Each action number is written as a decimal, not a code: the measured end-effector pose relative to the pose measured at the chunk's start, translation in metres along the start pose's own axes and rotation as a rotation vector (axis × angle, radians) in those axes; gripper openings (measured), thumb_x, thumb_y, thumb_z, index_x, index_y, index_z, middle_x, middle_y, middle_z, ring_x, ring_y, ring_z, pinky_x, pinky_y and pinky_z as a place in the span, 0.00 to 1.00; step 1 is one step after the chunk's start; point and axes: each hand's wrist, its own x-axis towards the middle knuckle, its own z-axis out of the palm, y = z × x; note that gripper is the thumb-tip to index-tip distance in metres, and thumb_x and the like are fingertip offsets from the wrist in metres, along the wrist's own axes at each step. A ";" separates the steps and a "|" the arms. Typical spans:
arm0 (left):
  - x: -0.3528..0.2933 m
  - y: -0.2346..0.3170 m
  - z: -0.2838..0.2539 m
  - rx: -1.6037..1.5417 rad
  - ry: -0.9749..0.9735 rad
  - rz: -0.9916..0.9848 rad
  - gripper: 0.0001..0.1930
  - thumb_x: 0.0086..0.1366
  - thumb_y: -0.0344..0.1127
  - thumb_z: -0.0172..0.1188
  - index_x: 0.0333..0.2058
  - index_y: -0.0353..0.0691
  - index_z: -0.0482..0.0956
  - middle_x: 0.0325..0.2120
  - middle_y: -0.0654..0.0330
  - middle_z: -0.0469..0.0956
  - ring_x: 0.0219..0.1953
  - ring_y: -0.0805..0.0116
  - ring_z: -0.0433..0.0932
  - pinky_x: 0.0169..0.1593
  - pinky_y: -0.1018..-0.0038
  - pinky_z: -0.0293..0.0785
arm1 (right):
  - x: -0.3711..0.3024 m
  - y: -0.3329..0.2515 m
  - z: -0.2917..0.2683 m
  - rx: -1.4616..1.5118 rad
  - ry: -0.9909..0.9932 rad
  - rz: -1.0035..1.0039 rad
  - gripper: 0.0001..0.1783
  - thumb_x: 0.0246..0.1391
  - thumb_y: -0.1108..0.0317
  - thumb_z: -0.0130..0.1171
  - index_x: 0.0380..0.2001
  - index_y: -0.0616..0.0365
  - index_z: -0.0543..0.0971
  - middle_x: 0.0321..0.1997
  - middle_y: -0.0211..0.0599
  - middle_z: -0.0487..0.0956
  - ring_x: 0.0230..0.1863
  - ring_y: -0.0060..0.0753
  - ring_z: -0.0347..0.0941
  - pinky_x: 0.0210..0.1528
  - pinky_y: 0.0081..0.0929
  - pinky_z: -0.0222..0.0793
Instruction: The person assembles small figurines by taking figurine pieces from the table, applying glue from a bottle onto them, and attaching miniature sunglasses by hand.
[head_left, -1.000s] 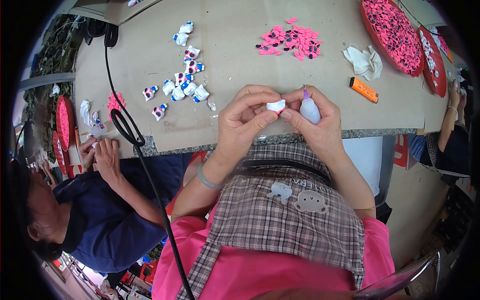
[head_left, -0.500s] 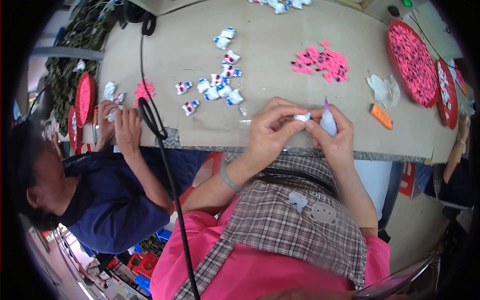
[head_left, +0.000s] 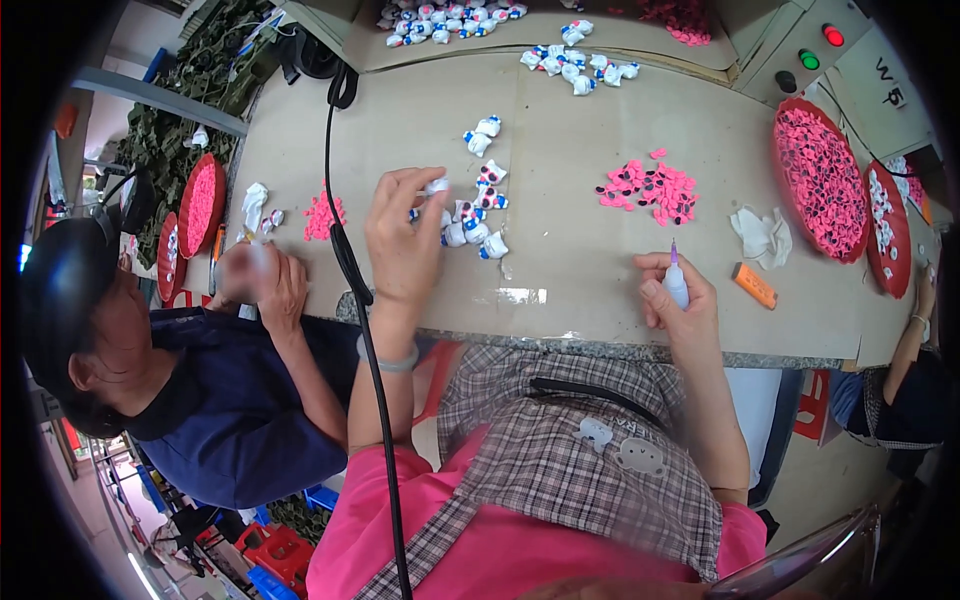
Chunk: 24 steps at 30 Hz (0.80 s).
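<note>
My left hand reaches forward over the table and pinches a small white toy figure between thumb and fingers, just left of a cluster of white and blue toy figures. My right hand rests near the table's front edge and holds a small glue bottle with a thin purple nozzle pointing up. A pile of pink pieces lies beyond my right hand.
A crumpled white tissue and an orange cutter lie right of the bottle. Red trays of pink pieces stand at the far right. A person in dark blue works at my left, hands on the table. A black cable crosses the table.
My hands have separated. The left hand carried the small white figure forward to the cluster, while the right hand stayed near the front edge with the glue bottle.
</note>
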 end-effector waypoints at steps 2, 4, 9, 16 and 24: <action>0.007 -0.010 -0.001 0.106 -0.037 0.065 0.12 0.54 0.24 0.60 0.39 0.35 0.78 0.36 0.54 0.76 0.32 0.60 0.77 0.37 0.72 0.74 | -0.002 0.001 -0.002 -0.008 0.017 0.020 0.13 0.53 0.72 0.60 0.43 0.62 0.76 0.26 0.23 0.70 0.20 0.11 0.62 0.21 0.12 0.58; 0.012 -0.010 0.001 0.207 -0.242 0.035 0.12 0.53 0.24 0.59 0.38 0.36 0.78 0.37 0.54 0.76 0.36 0.53 0.76 0.40 0.66 0.73 | -0.003 0.000 -0.005 -0.023 -0.013 0.018 0.12 0.53 0.73 0.60 0.42 0.62 0.76 0.27 0.23 0.71 0.21 0.11 0.62 0.22 0.12 0.58; 0.034 0.011 0.021 0.262 -0.201 0.189 0.11 0.54 0.26 0.59 0.38 0.38 0.78 0.38 0.54 0.77 0.42 0.53 0.74 0.44 0.63 0.72 | -0.003 0.001 -0.009 0.011 -0.033 0.045 0.11 0.53 0.73 0.60 0.42 0.61 0.76 0.27 0.24 0.72 0.22 0.12 0.64 0.23 0.13 0.61; 0.098 0.037 0.122 0.156 -0.213 0.282 0.12 0.55 0.29 0.60 0.39 0.38 0.78 0.37 0.53 0.77 0.40 0.54 0.76 0.42 0.63 0.73 | -0.001 0.001 -0.009 0.036 -0.067 0.055 0.11 0.53 0.76 0.60 0.41 0.61 0.76 0.28 0.25 0.72 0.22 0.12 0.65 0.23 0.14 0.63; 0.116 0.026 0.174 0.534 -0.305 0.409 0.12 0.52 0.29 0.60 0.37 0.38 0.77 0.36 0.49 0.74 0.37 0.50 0.77 0.40 0.59 0.75 | -0.001 0.001 -0.013 0.059 -0.068 0.056 0.11 0.53 0.75 0.60 0.41 0.61 0.76 0.29 0.26 0.73 0.23 0.13 0.65 0.24 0.13 0.65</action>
